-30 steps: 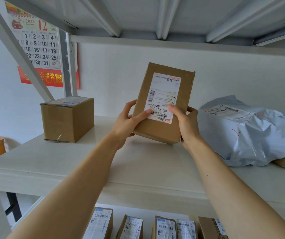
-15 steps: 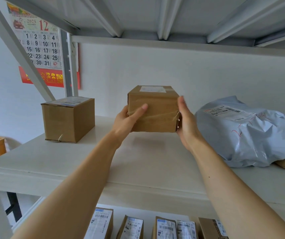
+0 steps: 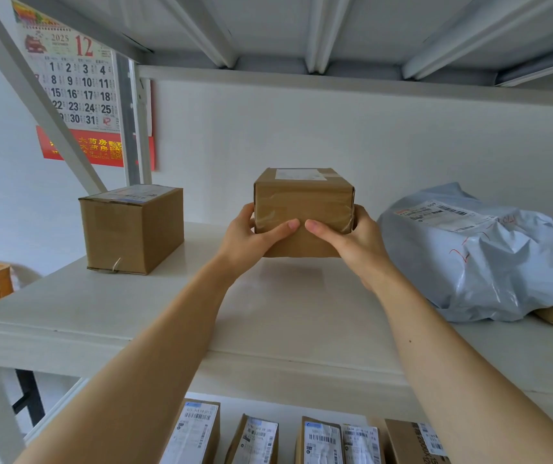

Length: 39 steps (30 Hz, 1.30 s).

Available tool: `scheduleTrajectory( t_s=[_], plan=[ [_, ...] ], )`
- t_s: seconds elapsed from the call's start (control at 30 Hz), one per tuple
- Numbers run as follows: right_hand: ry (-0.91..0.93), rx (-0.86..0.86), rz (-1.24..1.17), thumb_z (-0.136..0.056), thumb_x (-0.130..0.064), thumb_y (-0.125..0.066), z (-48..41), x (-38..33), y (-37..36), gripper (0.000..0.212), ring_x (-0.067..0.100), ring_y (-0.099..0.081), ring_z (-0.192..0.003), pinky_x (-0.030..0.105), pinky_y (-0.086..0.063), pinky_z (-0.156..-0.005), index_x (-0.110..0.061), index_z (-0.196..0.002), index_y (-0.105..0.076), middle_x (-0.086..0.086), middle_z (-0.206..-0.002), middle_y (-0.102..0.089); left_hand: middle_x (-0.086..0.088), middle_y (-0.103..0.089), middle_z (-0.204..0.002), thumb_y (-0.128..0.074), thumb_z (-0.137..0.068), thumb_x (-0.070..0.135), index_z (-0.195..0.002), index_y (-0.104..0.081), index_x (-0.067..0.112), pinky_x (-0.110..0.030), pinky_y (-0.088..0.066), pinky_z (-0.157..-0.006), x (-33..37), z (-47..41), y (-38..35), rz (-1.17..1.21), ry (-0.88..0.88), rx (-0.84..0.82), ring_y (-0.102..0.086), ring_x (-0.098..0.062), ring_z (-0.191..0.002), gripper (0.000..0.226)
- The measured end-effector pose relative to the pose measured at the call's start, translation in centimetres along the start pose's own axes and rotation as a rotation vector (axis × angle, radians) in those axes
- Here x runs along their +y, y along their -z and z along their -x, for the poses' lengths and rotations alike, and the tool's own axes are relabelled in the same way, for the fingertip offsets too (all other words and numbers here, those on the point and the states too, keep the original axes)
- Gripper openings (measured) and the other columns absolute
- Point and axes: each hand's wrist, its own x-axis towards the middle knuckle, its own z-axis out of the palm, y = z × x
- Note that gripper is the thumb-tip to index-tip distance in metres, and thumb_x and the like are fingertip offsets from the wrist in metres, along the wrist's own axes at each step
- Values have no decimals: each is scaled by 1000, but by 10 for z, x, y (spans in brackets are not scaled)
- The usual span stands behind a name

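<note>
So your left hand and right hand clasp the box from both sides, thumbs across its front, probably just touching the shelf, label up for reading.

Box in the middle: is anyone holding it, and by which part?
Yes. The left hand grips the box at its left side, the right hand at its right side, both thumbs pressed across the lower front face.

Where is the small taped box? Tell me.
In the head view the small box is mid-frame, gripped by the left hand and right hand at the white shelf, between the bigger box on its left and the grey bag on its right.
</note>
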Motion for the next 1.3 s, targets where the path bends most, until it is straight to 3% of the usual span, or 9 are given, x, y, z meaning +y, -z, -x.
scheduleTrajectory(
  t_s=[0.13, 0.33, 0.47, 0.63, 0.77, 0.87, 1.0, 1.1, 1.3],
  plan=[
    [-4, -23, -18, -70, -28, -89, 1, -2, 2, 76, 0, -63, -98, 8, -51, -77, -14, -133, -48, -7, -116, -65, 10, -64, -120, -82, -79, 33, -140, -50, 27, -5, -49, -64, -1, 0, 1, -50, -31, -12, -62, 7, -94, 69],
    [-106, -96, -228, -65, -89, -56, -1, -10, 4, 85, 5, -62, -113, 34, -46, -103, -31, -127, -58, -12, -121, -67, 10, -60, -127, -89, -59, 53, -140, -49, 42, -30, -54, -96, 1, 0, 7, -129, -69, 19, -58, -9, -118, 92],
    [-136, -41, -251, -69, -73, -59, -6, -5, 6, 71, 17, -59, -118, 44, -41, -108, -23, -120, -58, -3, -122, -66, 7, -59, -126, -85, -39, 71, -131, -51, 53, -44, -46, -107, 0, 2, 7, -247, -67, 38, -46, -25, -129, 100],
    [-87, -34, -309, -90, -28, -57, -9, 0, 7, 41, 18, -54, -123, 32, -40, -101, -18, -129, -48, -2, -123, -61, 19, -68, -106, -75, -86, 35, -132, -60, 32, -7, -51, -69, 8, 2, 7, -11, -87, -30, -66, 11, -83, 49],
    [-35, -61, -301, -83, -9, -57, -8, 0, 8, 73, 16, -48, -132, 16, -44, -84, -15, -151, -31, -1, -145, -49, 18, -70, -114, -62, -95, 39, -134, -62, 27, -12, -52, -83, 6, 1, 8, 37, -71, -6, -67, 5, -95, 41],
    [26, -85, -250, -90, 8, -47, -7, 0, 7, 72, 11, -52, -126, 10, -49, -77, -19, -155, -28, -1, -149, -47, 18, -68, -105, -58, -99, 37, -126, -62, 23, -2, -46, -65, 3, -3, 9, 56, -60, 44, -63, 16, -80, 31],
    [110, -80, -176, -95, -2, -56, -6, 0, 5, 66, 2, -53, -125, 22, -44, -103, -27, -152, -35, -11, -141, -55, 9, -68, -113, -60, -98, 36, -129, -57, 15, -1, -45, -60, 3, -5, 7, 45, -67, 90, -63, 2, -92, 38],
    [149, -90, -151, -96, 0, -57, -5, -1, 3, 71, -4, -50, -125, 13, -45, -95, -33, -152, -29, -18, -139, -52, 6, -67, -123, -64, -97, 28, -136, -46, 34, -6, -48, -64, 1, -7, 7, 63, -103, 73, -65, -10, -99, 43],
    [121, -42, -182, -100, -35, -56, -6, -6, 3, 52, 0, -58, -120, 24, -48, -99, -35, -149, -37, -18, -132, -60, 21, -74, -89, -62, -93, 44, -128, -49, 34, -23, -55, -82, 8, -6, 2, 144, -81, 57, -70, 0, -90, 38]
  ],
)
